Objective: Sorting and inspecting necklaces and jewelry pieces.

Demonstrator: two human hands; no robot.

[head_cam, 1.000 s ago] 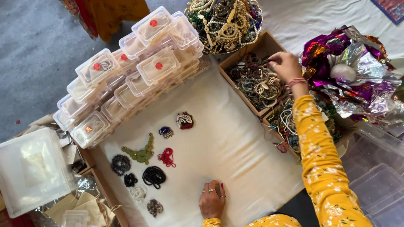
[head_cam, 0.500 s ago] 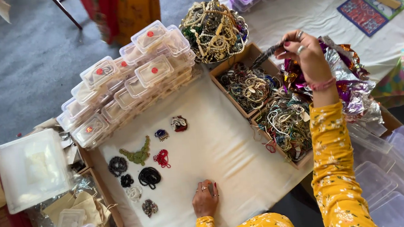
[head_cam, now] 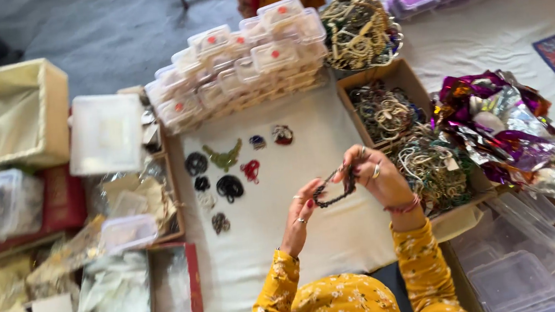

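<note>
Holding a dark bead string (head_cam: 335, 191) pinched between my left hand (head_cam: 304, 215) and right hand (head_cam: 376, 177) above the white cloth (head_cam: 329, 131), I judge sorting barely begun: few pieces (head_cam: 229, 173) laid out, box (head_cam: 417, 147) full.

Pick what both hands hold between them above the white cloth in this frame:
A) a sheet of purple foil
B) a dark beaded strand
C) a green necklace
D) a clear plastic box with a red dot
B: the left hand and right hand pinch the two ends of a dark beaded strand stretched between them over the white cloth.
</note>
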